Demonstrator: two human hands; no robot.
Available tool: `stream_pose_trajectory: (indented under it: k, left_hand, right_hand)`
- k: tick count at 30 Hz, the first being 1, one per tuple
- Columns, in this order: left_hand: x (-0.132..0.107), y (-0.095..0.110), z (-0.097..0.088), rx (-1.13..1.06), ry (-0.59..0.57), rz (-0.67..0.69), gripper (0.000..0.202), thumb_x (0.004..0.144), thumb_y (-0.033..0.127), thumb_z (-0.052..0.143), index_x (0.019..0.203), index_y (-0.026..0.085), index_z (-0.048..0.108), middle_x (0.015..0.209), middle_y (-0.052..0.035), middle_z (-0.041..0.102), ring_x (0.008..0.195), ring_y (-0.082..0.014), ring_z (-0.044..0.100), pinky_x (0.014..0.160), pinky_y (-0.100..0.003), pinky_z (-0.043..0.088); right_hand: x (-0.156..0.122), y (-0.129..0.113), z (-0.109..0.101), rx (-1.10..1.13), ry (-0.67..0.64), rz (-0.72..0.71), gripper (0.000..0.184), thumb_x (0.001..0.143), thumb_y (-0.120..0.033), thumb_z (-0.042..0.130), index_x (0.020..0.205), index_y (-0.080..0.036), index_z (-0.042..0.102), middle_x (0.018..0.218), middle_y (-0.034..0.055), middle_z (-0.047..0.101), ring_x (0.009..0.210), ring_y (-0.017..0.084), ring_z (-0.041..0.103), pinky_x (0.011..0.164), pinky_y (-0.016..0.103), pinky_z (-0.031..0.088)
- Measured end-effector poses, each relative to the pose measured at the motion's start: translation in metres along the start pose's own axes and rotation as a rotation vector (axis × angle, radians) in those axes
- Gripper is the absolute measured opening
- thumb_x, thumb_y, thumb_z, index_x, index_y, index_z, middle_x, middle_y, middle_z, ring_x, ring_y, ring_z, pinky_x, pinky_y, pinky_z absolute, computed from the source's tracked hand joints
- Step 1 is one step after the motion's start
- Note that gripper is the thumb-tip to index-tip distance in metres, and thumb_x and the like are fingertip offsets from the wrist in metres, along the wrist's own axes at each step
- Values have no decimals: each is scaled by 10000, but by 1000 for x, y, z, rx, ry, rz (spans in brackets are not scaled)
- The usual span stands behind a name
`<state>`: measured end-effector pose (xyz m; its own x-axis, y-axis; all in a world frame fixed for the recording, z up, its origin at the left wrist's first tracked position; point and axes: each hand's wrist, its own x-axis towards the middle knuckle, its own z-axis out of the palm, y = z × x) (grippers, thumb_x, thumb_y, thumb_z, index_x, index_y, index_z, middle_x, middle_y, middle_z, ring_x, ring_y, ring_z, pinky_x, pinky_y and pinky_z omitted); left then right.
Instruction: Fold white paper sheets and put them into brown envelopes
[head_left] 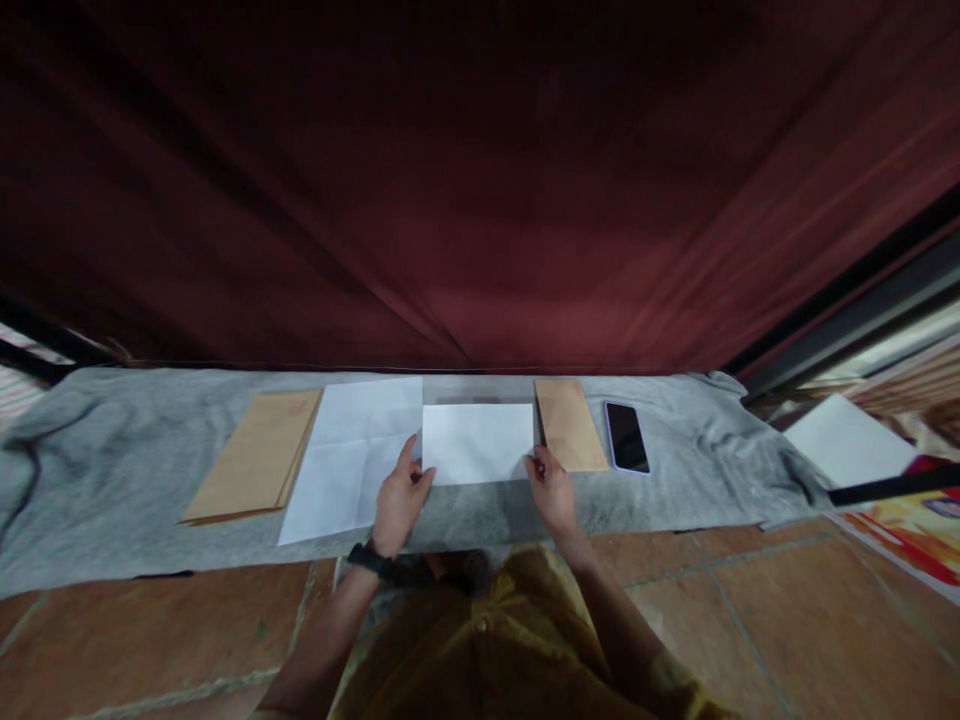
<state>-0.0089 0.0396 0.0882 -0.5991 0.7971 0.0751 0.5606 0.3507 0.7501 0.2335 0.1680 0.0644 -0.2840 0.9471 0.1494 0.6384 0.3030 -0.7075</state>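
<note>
A white sheet of paper (478, 443), smaller than the sheet beside it and perhaps folded, lies crosswise between my two hands. My right hand (552, 492) pinches its lower right edge between thumb and fingers. At the lower left corner is my left hand (399, 502), its thumb on the paper's edge and its index finger stretched away; its other fingers are partly hidden. Left of it lies a larger white sheet (352, 455) with crease lines. A brown envelope (573, 425) rests just beyond my right hand.
Several stacked brown envelopes (251, 455) lie at the left. A phone (628, 438) lies at the right on the grey cloth (701, 450) covering the narrow surface. A dark red curtain (480, 220) hangs behind. Another white sheet (851, 440) is off to the far right.
</note>
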Motion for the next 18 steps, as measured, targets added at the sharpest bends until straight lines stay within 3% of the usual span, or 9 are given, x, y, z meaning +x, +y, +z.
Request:
stream_pose_trajectory:
  k: [5,13,18]
  left_hand:
    - [2,2,6,151,-2,-29,664,891,323,574,1509,202,362,777,17,676,698,-187,661,644,-279,460]
    - [1,15,9,373,-61,-64,594,922,304,544,1487,190,402,900,-49,725,813,-211,681,677,-285,469]
    - [-1,21,10,517,-80,-61,515,940,316,508,1441,203,466,1075,-100,704,888,-227,684,717,-304,495]
  right_hand:
    - [-7,-3,6,-138,25,-35,421,979,-357,464,1370,-215,528,1070,112,717,861,226,705,753,305,518]
    - [-9,-6,7,-284,-63,-31,439,990,-290,427,1417,-210,495,1164,168,655,825,245,694,715,329,514]
    - [-11,-5,9,-303,-40,-53,428,983,-268,405,1389,-193,519,1216,180,626,804,223,681,698,320,518]
